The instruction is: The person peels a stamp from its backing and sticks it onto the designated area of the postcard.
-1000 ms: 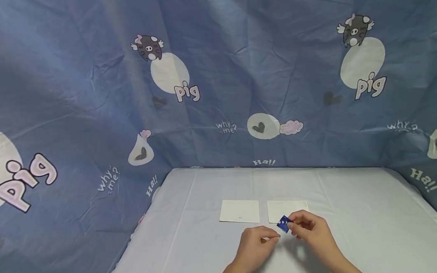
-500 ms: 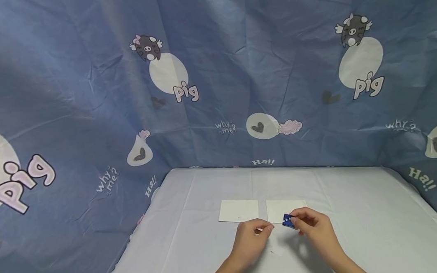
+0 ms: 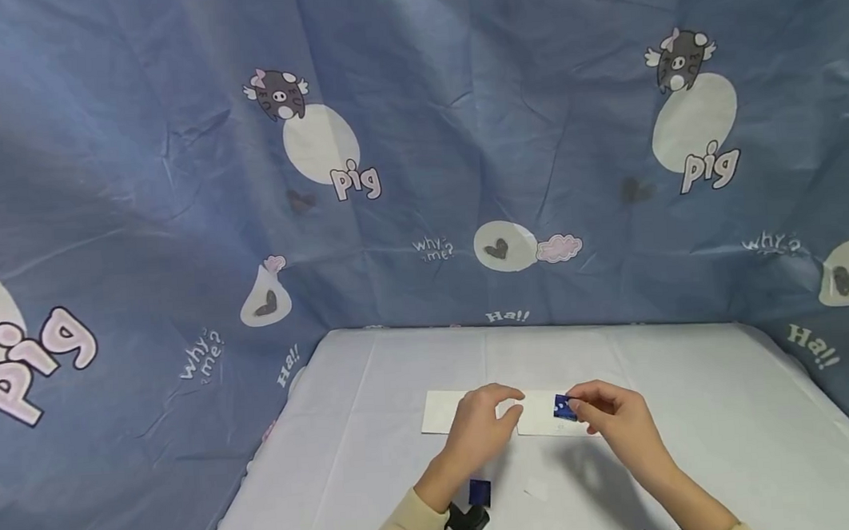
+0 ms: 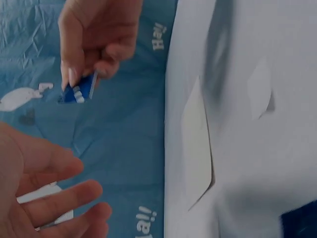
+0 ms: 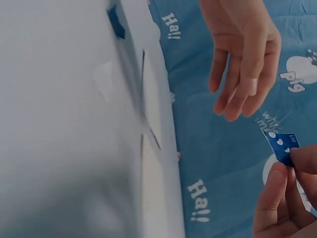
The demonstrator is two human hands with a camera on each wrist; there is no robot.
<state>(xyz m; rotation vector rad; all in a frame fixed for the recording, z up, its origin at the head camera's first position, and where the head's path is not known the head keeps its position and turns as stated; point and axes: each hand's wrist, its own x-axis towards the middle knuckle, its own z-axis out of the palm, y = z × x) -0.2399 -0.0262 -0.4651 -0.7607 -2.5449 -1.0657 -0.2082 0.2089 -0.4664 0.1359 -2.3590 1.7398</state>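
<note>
My right hand (image 3: pixel 615 415) pinches a small blue square (image 3: pixel 564 407), thin and printed with white spots, between thumb and fingers. In the right wrist view this blue square (image 5: pixel 282 146) also bears small white print near one corner. It is held up and overlaps the right-hand white card (image 3: pixel 535 414) in the head view. To its left, my left hand (image 3: pixel 479 424) is raised with fingers parted and nothing between them. The left-hand white card (image 3: pixel 439 410) lies partly hidden behind that hand.
A second dark blue square (image 3: pixel 480 493) lies on the white-covered table (image 3: pixel 355 461) beside the left wrist. Near it is a small thin white piece (image 3: pixel 536 491). A blue printed curtain (image 3: pixel 397 290) stands behind and left of the table.
Both hands have moved forward and up. The left fingers, earlier closed together, have parted, and a small white piece shows on the table. The right hand has kept the blue square.
</note>
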